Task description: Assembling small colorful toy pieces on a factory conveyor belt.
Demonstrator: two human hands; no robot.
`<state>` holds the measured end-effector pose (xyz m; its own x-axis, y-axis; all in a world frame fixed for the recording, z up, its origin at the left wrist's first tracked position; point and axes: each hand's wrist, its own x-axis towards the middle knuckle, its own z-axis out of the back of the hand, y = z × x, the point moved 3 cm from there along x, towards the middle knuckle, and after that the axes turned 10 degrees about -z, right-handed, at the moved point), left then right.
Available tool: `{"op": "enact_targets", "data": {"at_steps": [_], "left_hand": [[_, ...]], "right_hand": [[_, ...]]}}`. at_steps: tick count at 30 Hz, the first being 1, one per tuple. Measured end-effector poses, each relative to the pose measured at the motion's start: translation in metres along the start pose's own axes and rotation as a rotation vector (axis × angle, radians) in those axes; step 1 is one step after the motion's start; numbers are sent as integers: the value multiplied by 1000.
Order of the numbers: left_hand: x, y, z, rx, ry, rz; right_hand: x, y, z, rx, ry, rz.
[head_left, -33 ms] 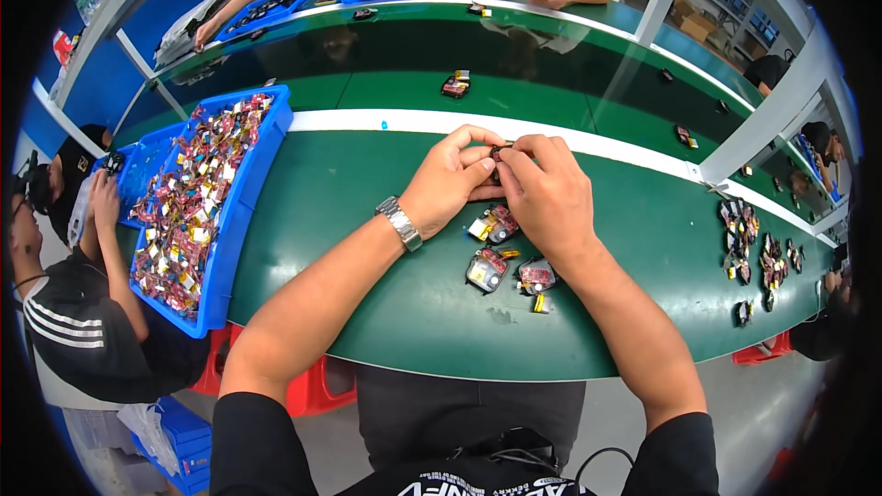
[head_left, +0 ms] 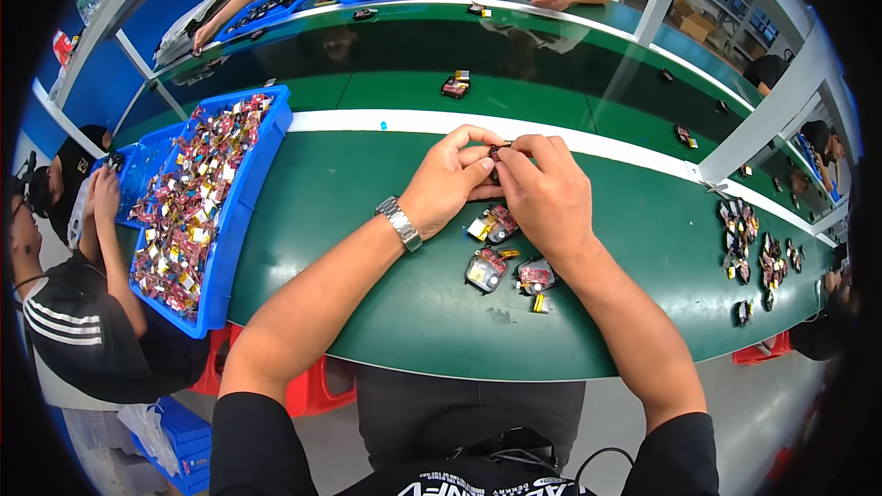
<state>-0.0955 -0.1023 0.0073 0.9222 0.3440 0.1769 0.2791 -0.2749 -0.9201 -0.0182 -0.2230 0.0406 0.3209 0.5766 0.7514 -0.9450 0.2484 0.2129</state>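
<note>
I had both hands centred over the near side of the green table (head_left: 386, 321), just short of the white strip (head_left: 349, 120) along its far edge. The left hand (head_left: 450, 176) was nearly closed, its thumb and curled fingers gripping a small dark part (head_left: 497, 154). The right hand (head_left: 549, 188) was drawn in from the other side, thumb and index fingertips closed on the same part; the fingers covered most of it, so I could not tell its full shape. A metal watch (head_left: 398, 223) encircled the left wrist. Three cases with red boards lay between the forearms: the first case (head_left: 497, 224) just below the fingers, the second case (head_left: 485, 270) nearer the body, the third case (head_left: 536, 276) beside the right forearm. Well left of the hands stood a blue tray (head_left: 241, 239), heaped with small pieces. Well right of them lay clustered dark cases (head_left: 738, 230).
</note>
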Motion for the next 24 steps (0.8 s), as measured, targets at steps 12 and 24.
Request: {"op": "enact_targets", "data": {"at_steps": [12,24], "left_hand": [[1,0,5,0,-63,10],[11,-10,32,415,-215,-262]], "right_hand": [[12,-36,-23,816,304,-669],[53,-144,-48,-173,-20,-534]]}}
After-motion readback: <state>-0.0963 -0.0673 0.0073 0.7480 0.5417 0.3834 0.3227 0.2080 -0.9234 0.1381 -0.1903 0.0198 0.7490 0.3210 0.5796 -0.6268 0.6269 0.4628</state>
